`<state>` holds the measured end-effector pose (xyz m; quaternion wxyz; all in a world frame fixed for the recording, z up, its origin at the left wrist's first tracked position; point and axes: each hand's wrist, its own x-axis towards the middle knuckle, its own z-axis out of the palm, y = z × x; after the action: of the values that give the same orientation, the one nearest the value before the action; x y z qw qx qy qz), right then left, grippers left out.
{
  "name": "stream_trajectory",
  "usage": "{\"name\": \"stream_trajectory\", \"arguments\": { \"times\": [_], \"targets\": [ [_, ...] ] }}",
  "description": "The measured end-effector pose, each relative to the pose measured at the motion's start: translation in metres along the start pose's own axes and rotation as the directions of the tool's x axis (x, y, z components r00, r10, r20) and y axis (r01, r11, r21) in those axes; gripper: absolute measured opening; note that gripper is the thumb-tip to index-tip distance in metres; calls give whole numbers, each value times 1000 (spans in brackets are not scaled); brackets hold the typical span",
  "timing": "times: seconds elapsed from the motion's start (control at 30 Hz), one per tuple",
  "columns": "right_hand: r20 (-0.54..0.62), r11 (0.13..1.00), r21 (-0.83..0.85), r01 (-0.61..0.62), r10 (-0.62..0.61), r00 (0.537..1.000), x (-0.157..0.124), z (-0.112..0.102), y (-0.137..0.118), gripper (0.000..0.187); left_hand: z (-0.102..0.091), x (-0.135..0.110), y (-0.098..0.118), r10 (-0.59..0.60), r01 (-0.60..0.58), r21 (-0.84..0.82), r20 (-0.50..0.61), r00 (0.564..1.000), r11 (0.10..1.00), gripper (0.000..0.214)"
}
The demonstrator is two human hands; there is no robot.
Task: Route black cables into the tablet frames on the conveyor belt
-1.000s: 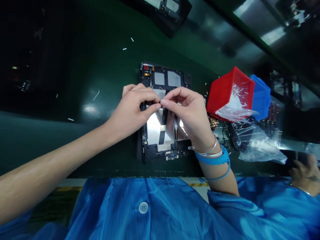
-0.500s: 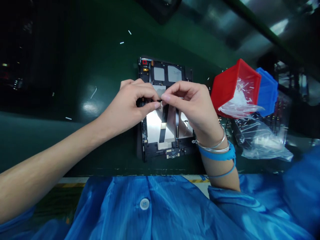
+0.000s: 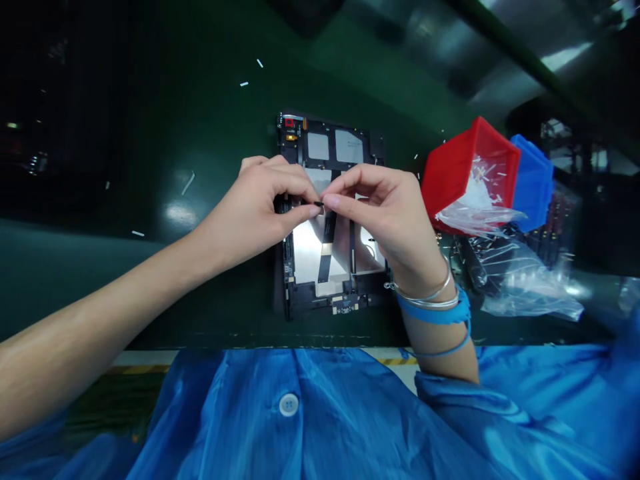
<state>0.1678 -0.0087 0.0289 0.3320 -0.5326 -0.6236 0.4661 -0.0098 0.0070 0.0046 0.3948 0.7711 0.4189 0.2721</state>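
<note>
An opened tablet [image 3: 320, 290] lies on the dark green bench, its inside with silvery plates and black ribbon cables facing up. Above its middle, my left hand [image 3: 273, 197] pinches a small black piece [image 3: 319, 203] between thumb and forefinger; the piece is too small to identify. My right hand [image 3: 383, 203] meets it there, thumb and forefinger pressed together at the piece's right end. Whether those right fingertips grip the black piece or some tiny thing on it is hidden. A black flat cable [image 3: 327, 233] runs down the tablet just under the fingertips.
To the right stand a red bin [image 3: 450, 173] holding a plastic bag of small white strips and a blue bin [image 3: 535, 183]. A clear plastic bag [image 3: 535, 287] lies in front of them. Several white slivers [image 3: 187, 182] are scattered on the bench [image 3: 200, 127].
Both hands stay at the same spot over the tablet, still pinching. The black piece appears slightly turned between the fingertips; the whole view has shifted a little.
</note>
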Motion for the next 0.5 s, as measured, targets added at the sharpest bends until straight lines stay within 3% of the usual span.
{"name": "stream_trajectory", "arguments": {
  "times": [0.13,0.23,0.5],
  "targets": [
    [12,999,-21,-25,25,1000,-11,-3,-1,14,-8,-10,-2,100,-101,4,23,995,995,12],
    [-12,998,-49,-36,36,999,-18,-3,-2,7,-8,-16,-4,104,-105,49,25,994,993,15],
    [1,982,-189,10,-10,1000,-23,1,1,6,-17,-34,-8,165,-167,220,29,986,961,27]
  ]
}}
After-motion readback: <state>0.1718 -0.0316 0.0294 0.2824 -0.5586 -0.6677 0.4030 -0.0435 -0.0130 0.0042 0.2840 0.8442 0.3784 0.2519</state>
